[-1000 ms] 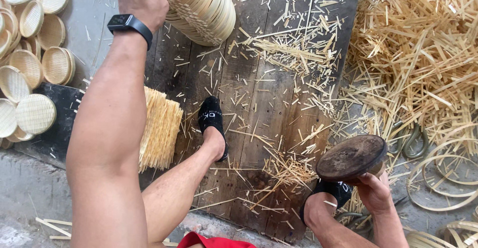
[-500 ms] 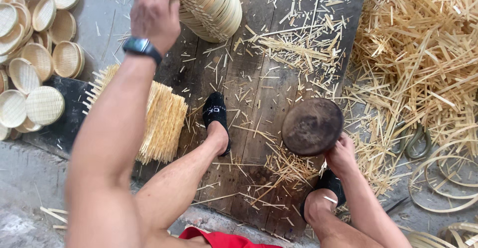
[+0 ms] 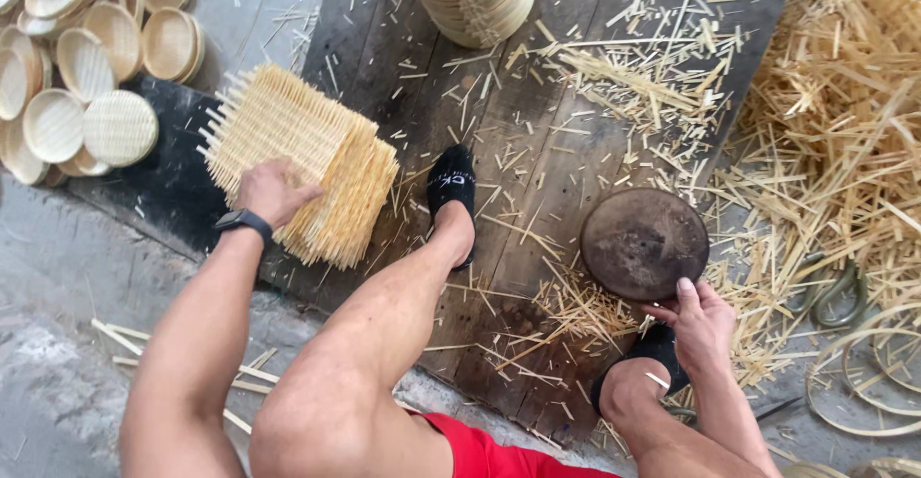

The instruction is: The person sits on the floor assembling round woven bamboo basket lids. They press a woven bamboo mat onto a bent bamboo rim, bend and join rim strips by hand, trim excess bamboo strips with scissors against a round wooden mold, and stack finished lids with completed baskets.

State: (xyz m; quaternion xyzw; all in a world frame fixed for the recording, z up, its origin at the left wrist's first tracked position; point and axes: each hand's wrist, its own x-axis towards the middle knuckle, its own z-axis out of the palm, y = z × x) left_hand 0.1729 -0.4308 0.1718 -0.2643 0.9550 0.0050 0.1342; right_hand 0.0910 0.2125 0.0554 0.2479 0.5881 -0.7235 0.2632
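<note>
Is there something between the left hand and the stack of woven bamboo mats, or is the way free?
Nothing visible stands between them. The left hand already rests flat on the stack of woven bamboo mats. The right hand touches the edge of the dark round disc.

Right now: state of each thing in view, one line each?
left hand: resting flat on the stack of woven mats
stack of woven mats: piled, lying on the boards
right hand: gripping the disc's rim
dark round disc: tilted, held at its edge
round woven trays: heaped, overlapping
</note>
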